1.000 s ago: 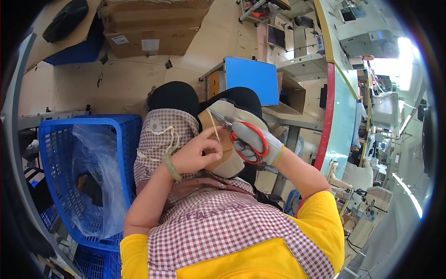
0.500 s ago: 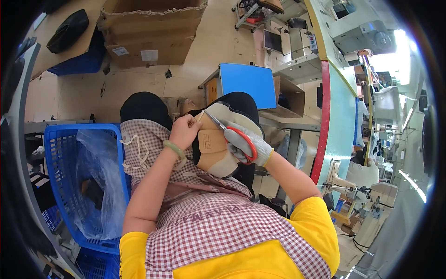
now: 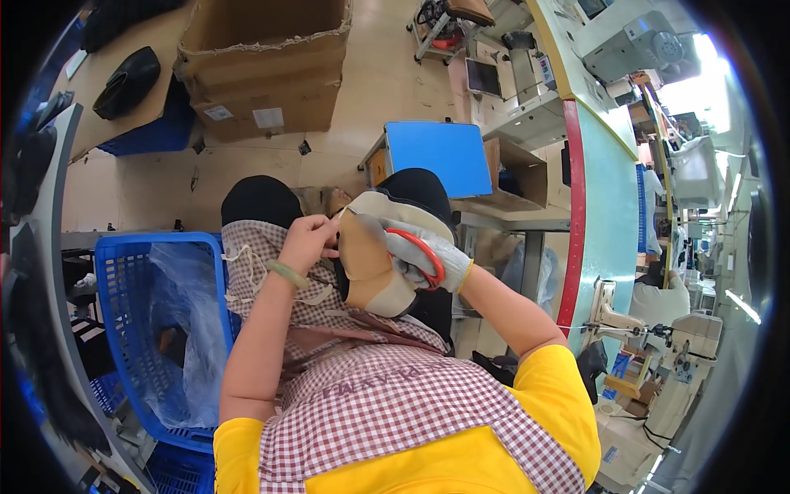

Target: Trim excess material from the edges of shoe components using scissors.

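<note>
A tan, beige and black leather piece (image 3: 364, 257), soft and curved, lies across my lap. My left hand (image 3: 308, 240), bare with a pale green bangle at the wrist, is closed in a pinch on a thin pale strip (image 3: 341, 213) at the piece's far edge. Wearing a grey-white glove, my right hand (image 3: 451, 265) grips a pair of scissors (image 3: 434, 253) by the red handles. The tan flap covers most of the blades; their tip shows close to the strip. Gloved fingers also rest against the piece's right side.
At my left stands a blue plastic basket (image 3: 123, 329) with clear plastic film inside. A large cardboard box (image 3: 255, 86) is ahead, beside a table carrying a black item (image 3: 127, 82). A blue-topped stool (image 3: 436, 156) stands ahead right; a red-edged green bench (image 3: 601, 239) runs along the right.
The tan flap has turned, so its stamped patch no longer shows. The scissors' blades, in plain view before, are now mostly covered. My left hand has moved slightly left, still pinching the strip.
</note>
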The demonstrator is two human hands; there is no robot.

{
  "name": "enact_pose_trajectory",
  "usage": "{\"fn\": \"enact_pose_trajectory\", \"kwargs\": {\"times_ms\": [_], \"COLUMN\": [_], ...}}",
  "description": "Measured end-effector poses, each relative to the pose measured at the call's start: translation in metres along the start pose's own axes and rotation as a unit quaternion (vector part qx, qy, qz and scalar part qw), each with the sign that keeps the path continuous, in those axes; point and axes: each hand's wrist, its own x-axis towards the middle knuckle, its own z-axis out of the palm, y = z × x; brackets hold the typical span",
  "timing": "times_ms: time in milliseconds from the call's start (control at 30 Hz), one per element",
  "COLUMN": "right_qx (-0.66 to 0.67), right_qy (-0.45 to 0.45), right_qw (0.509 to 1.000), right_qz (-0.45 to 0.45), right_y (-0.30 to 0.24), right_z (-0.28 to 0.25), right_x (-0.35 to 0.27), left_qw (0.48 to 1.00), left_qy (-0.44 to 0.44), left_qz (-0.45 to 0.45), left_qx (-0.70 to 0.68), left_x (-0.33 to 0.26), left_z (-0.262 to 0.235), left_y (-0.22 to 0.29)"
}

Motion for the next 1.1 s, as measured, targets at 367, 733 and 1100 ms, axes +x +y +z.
{"fn": "enact_pose_trajectory", "kwargs": {"times_ms": [367, 733, 1100], "right_qx": [0.002, 0.075, 0.297], "right_qy": [-0.078, -0.141, -0.043], "right_qw": [0.985, 0.969, 0.948], "right_qz": [-0.157, -0.189, -0.104], "right_y": [-0.047, 0.003, 0.077], "right_z": [0.028, 0.039, 0.044], "right_x": [-0.027, -0.036, -0.084], "left_qw": [0.934, 0.944, 0.953], "left_qy": [-0.008, -0.006, -0.244], "left_qz": [0.292, 0.281, 0.146], "left_qx": [-0.204, -0.172, -0.101], "left_x": [-0.054, -0.078, -0.097], "left_z": [0.005, 0.041, 0.075], "left_y": [0.037, -0.018, -0.033]}}
